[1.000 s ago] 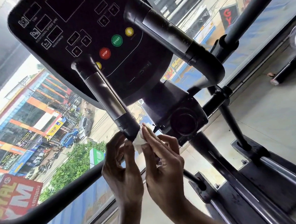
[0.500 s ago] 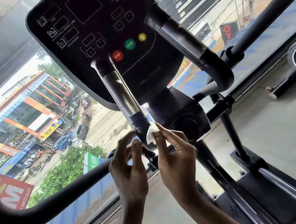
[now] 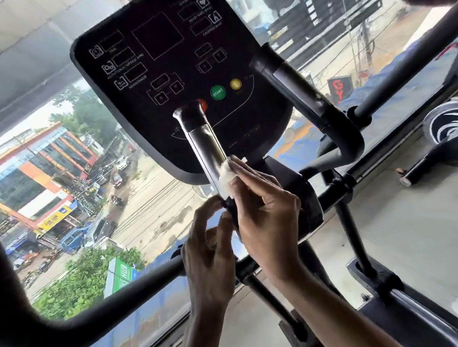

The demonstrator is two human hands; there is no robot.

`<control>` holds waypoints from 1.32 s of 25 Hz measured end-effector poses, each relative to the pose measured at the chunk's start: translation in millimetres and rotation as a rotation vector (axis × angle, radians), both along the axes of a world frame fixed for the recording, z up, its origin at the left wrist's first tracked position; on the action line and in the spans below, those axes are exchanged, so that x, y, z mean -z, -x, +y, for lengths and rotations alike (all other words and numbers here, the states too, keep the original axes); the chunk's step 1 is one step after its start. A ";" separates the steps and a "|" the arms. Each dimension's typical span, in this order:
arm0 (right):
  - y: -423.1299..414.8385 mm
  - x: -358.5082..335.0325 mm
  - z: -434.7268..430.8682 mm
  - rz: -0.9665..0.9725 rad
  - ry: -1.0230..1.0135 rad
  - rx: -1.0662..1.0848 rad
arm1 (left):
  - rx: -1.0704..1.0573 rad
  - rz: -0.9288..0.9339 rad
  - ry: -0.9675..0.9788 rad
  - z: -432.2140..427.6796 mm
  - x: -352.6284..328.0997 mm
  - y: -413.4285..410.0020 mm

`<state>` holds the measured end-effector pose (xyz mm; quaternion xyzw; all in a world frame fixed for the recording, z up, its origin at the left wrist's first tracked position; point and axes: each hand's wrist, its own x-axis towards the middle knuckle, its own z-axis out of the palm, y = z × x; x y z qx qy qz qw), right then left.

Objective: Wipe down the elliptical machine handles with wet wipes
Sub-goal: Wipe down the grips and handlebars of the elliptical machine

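Console (image 3: 132,110) reads RESISTANCE; its green button (image 3: 217,92) reads START.

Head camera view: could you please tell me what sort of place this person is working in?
Most likely a gym on an upper floor. An elliptical's console with a START button stands behind the handle being wiped, another machine sits at right, and the window looks down on a street.
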<state>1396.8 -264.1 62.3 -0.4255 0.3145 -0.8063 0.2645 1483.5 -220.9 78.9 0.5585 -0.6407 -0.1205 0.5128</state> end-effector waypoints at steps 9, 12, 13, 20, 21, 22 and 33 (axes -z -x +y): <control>1.0 -17.1 -9.8 0.109 0.071 0.030 | 0.130 0.299 -0.058 -13.9 -3.2 -2.0; 2.4 -21.5 -15.9 0.077 -0.022 -0.014 | 0.170 0.416 -0.078 -15.2 -2.1 -1.0; 3.6 -27.8 -21.9 0.063 -0.057 -0.046 | 0.179 0.445 -0.079 -15.5 -1.2 -0.7; 13.7 -35.2 -22.0 0.299 -0.036 0.063 | 0.233 0.578 -0.109 -16.8 -3.0 3.9; 16.3 -43.6 -25.8 0.315 -0.076 0.064 | 0.240 0.599 -0.117 -16.2 -3.7 4.8; 17.0 -51.8 -30.7 0.353 -0.099 0.106 | 0.244 0.617 -0.126 -16.0 -4.7 5.5; 17.3 -79.4 -57.4 0.833 0.325 0.462 | 0.334 0.733 -0.143 -20.4 -4.4 -0.9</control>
